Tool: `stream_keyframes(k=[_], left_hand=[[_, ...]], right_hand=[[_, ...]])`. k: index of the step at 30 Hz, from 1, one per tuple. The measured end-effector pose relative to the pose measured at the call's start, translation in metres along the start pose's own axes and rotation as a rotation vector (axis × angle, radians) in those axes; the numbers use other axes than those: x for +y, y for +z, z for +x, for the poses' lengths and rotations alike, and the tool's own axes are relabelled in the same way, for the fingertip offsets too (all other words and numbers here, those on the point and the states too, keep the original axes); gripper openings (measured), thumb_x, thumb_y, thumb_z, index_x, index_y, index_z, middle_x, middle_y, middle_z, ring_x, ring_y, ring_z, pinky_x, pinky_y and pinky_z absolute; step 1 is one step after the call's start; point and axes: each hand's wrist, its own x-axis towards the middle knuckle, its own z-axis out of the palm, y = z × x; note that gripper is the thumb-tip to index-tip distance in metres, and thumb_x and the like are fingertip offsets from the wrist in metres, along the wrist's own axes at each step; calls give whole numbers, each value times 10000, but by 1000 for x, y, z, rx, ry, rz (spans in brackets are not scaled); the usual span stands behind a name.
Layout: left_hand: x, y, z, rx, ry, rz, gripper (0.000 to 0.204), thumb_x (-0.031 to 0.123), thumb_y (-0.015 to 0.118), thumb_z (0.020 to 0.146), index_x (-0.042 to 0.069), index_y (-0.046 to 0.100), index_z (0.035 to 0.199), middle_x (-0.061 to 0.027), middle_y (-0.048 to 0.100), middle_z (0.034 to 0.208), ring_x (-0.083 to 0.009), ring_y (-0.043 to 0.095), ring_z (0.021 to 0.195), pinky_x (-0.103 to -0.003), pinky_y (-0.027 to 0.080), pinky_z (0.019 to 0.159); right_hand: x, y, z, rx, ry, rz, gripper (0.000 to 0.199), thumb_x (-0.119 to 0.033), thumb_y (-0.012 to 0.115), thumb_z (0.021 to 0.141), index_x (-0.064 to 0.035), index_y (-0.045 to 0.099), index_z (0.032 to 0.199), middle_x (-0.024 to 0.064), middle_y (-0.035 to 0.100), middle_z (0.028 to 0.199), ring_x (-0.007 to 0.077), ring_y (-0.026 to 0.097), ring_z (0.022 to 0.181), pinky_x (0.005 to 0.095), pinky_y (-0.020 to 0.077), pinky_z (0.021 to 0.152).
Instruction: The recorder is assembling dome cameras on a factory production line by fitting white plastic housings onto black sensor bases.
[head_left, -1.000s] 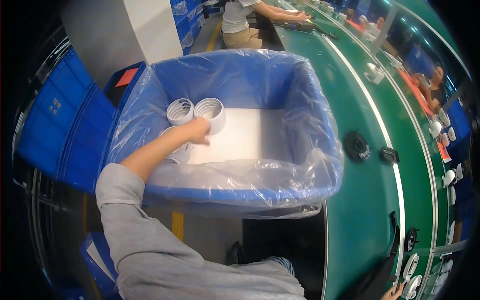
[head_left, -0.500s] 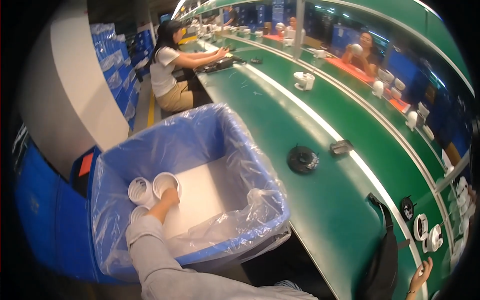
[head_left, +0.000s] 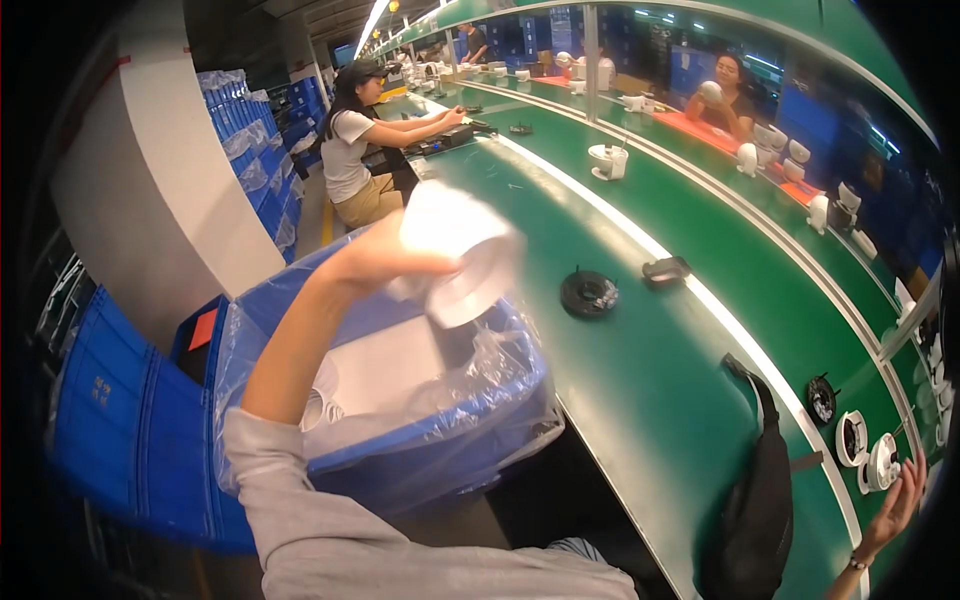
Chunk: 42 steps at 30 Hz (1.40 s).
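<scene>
My left hand (head_left: 385,250) is raised over the blue bin and gripped round a white plastic cylindrical housing (head_left: 465,275), smeared by motion; I cannot tell whether there is more than one piece. Below it stands the blue bin (head_left: 420,475), lined with clear plastic film. Inside, another white ringed cylinder (head_left: 320,400) shows partly beside my forearm, next to a white sheet (head_left: 385,360). At the far lower right, my right hand (head_left: 895,505) has its fingers stretched out, close to a white round part (head_left: 880,465); whether they touch is unclear.
On the green bench lie a black round part (head_left: 590,293), a black bracket (head_left: 666,271) and a black pouch with a strap (head_left: 755,520). A white assembly (head_left: 607,162) stands on the conveyor. A co-worker (head_left: 355,150) sits beyond the bin; blue crates (head_left: 110,400) stand left.
My left hand has lifted white housing out of the bin and up toward the bench side. My right hand has moved up to the white round part, its fingers stretching out.
</scene>
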Motion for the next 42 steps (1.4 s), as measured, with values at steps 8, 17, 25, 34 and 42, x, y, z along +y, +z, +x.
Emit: stream_keyframes(k=[8,17,25,34,42], left_hand=[[105,292,59,-788,517,-252,446,105,707,578,-6,537,975,-69,567,876,-115,517,802,-251,448,667],[92,606,32,-1817,-262,-1041,355,36,537,688,-2,450,1031,-35,472,664,-118,492,608,-383,471,763],[66,769,-8,-1329,-39,-505,506,158,654,615,-22,460,1046,-153,557,916,-235,562,826,-317,459,734],[58,753,58,-1043,433,-131,608,130,598,626,-9,348,1162,-185,497,1076,-265,492,1007,-323,381,866],[68,627,113,-1028,674,-128,689,59,456,650,50,204,1291,-159,385,1236,-279,379,1141,-363,329,922]], right_hand=[[-91,32,-61,-293,284,1046,1083,-528,684,569,-53,79,1331,104,181,1354,254,262,1203,370,276,945],[-72,-90,-145,488,852,1187,988,-413,677,610,-91,88,1335,133,173,1357,277,178,1258,440,256,991],[-27,-124,-211,563,1043,557,794,-298,640,720,-20,168,1295,103,305,1262,196,299,1172,315,229,978],[27,-77,-216,515,1191,487,543,-188,483,859,40,222,1277,105,358,1256,162,367,1124,257,273,937],[0,-67,-175,489,804,-162,563,-276,350,872,8,142,1311,141,150,1373,238,123,1278,376,117,1021]])
